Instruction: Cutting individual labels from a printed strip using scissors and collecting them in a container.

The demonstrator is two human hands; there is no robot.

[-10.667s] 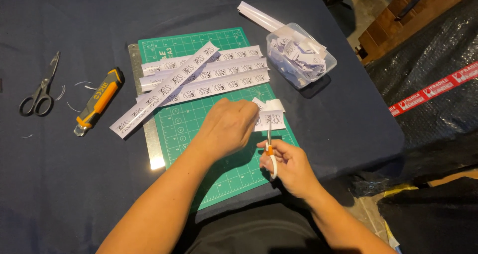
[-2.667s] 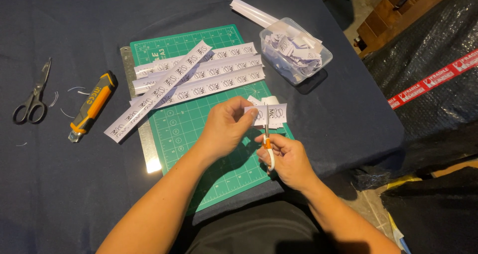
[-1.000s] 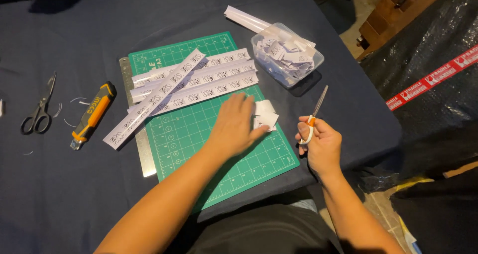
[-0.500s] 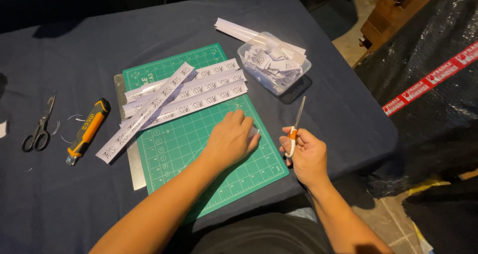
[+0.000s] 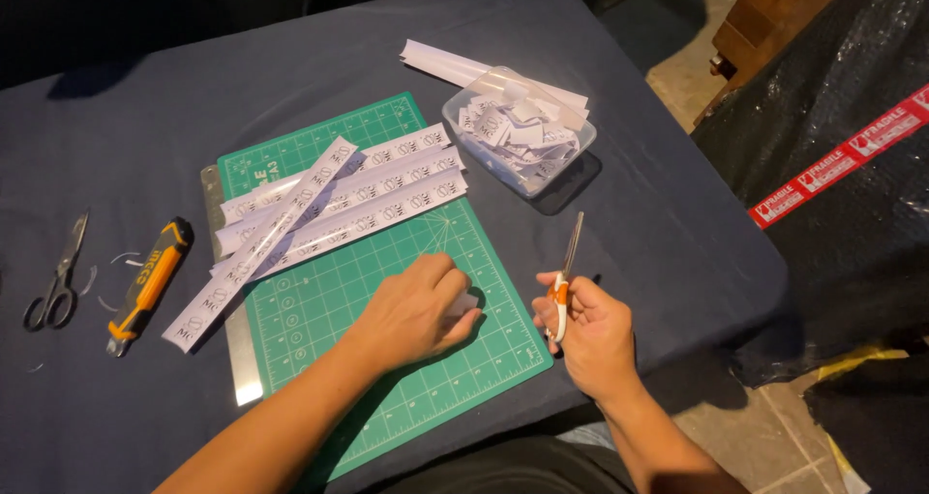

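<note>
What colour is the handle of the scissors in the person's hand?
Orange and white: the scissors in the right hand show best in the head view.

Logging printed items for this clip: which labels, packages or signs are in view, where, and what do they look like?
Printed paper strips: long, white, dark motifs, across the green cutting mat.
Cut labels: small white pieces heaped in a clear plastic tub.
Warning tape: red and white band on black wrap, right.

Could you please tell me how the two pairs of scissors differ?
The orange-handled scissors are gripped in the right hand, blades raised off the table; the black-handled scissors lie flat and untouched on the dark cloth at far left. Handle colours differ, orange-and-white against black. Both have slim metal blades and look closed.
</note>
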